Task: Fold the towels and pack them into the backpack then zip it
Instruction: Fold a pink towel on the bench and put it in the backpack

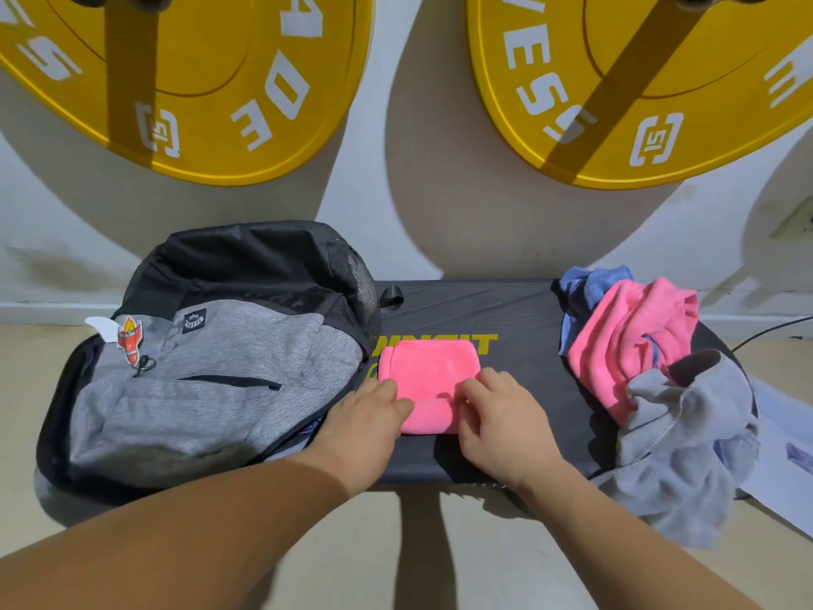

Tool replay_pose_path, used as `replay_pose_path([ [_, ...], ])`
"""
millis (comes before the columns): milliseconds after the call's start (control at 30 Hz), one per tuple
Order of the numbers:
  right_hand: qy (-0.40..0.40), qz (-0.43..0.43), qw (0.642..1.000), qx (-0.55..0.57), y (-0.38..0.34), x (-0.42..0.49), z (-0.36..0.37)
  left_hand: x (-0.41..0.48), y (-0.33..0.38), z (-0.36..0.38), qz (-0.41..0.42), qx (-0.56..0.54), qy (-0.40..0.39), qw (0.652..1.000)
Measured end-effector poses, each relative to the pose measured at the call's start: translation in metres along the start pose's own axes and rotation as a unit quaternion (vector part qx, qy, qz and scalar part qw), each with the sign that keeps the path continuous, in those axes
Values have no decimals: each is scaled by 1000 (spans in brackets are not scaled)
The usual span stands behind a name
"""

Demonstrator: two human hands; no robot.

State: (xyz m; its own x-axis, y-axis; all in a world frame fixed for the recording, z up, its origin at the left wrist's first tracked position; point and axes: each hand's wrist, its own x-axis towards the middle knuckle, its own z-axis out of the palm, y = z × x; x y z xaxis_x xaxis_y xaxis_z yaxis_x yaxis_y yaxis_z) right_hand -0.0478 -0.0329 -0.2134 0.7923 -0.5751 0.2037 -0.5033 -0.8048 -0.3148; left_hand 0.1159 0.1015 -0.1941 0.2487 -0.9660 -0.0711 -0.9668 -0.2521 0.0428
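A small pink towel (429,372) lies folded on the black platform (506,310) in the middle. My left hand (369,416) presses on its near left edge, and my right hand (501,411) presses on its near right edge; both rest on the cloth with fingers bent. The grey and black backpack (211,372) lies at the left, its main zip open along the near side. At the right sits a heap of unfolded towels: a blue one (585,286), a pink one (629,341) and a grey one (690,442).
Two yellow weight plates (198,81) (638,103) hang on the white wall behind. A black cable (770,332) runs along the floor at the far right. White paper (787,460) lies under the grey towel's edge.
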Motion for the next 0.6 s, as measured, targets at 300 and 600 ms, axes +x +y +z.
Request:
replay_pose_path([
  [300, -236, 116, 961, 85, 9, 8, -29, -6, -6, 3, -61, -214, -95, 970],
  [600, -242, 257, 901, 254, 13, 16, -27, -1, -1, -2, -41, -200, 2, 979],
])
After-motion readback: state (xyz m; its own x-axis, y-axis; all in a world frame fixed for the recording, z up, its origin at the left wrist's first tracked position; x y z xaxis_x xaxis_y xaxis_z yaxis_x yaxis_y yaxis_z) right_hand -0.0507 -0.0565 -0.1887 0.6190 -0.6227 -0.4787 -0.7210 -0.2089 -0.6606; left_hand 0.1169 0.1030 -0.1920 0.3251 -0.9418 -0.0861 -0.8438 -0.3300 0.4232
